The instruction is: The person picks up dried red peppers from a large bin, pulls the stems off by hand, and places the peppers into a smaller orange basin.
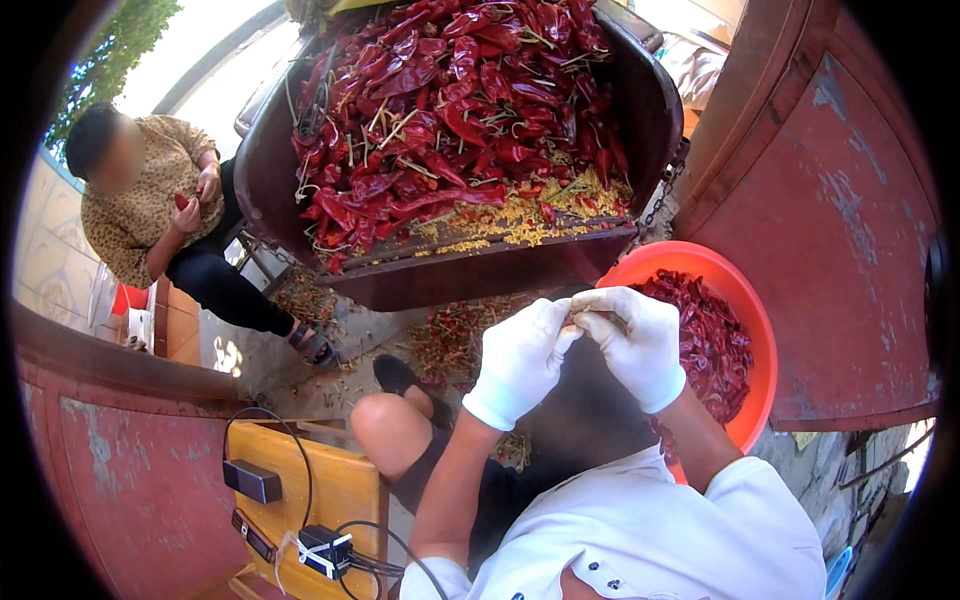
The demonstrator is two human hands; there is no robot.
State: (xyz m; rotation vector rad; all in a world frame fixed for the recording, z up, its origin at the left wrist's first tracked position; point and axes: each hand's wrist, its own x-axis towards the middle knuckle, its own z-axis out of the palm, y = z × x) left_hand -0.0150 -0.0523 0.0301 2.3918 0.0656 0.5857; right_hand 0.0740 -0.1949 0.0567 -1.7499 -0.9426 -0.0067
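Note:
My left hand [520,360] and my right hand [635,345], both in white gloves, meet above my lap with fingers pinched together; a small brownish bit shows between the fingertips, too small to name. Just to the right, an orange basin [745,310] holds dark red dried chilies [705,360]. Ahead of my hands is a dark cart bin [430,280] heaped with red chilies [455,120], their pale stems mixed in, with yellow seeds [520,225] along its front edge.
A co-worker [135,225] sits at left, holding a red chili. A wooden stool [270,440] with cables and black devices stands beside my left leg. Red peeling doors [850,250] flank me. Scattered stems and bits [450,335] lie on the floor below the cart.

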